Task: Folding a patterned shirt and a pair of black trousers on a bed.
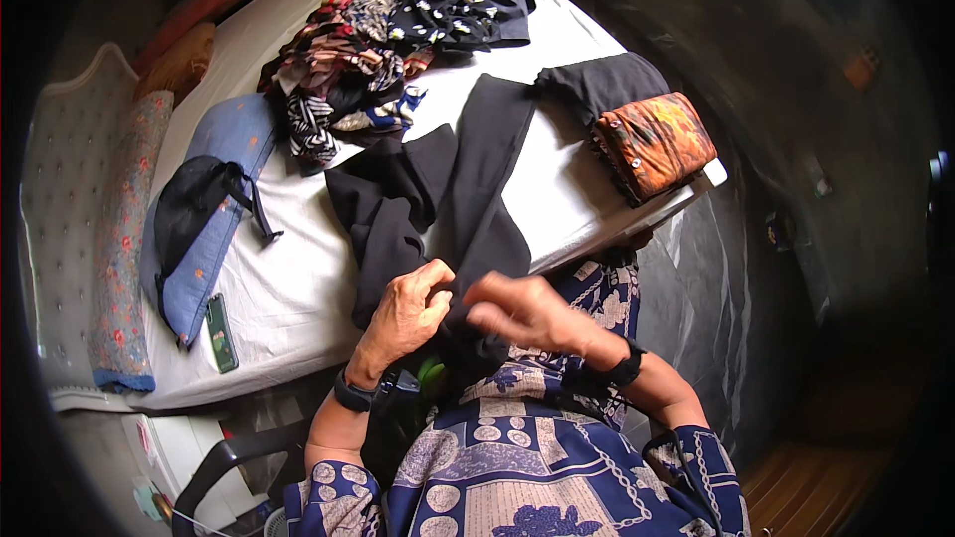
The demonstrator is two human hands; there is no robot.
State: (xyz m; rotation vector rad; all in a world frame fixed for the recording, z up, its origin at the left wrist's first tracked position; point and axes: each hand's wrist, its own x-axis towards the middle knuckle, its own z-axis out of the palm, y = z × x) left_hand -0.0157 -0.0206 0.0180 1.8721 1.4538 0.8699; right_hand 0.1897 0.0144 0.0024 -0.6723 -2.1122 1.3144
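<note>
Black trousers (487, 154) lie spread over the bed, with their near part gathered at its front edge and hanging over my lap. My left hand (406, 313) is closed, its curled fingers pinching the black cloth. Just to the right, my right hand (527, 313) hovers over or lightly touches the same cloth. Slight motion blurs it, but a gap shows between its thumb and fingers. Part of the cloth beneath both hands is hidden.
A heap of patterned clothes (348, 60) covers the bed's far side. Folded black cloth (607, 85) and an orange-brown patterned folded bundle (657, 147) sit at right. Left are a blue pillow (234, 129), a black cap-like item (189, 209), a phone (221, 333) and a floral bolster (134, 239).
</note>
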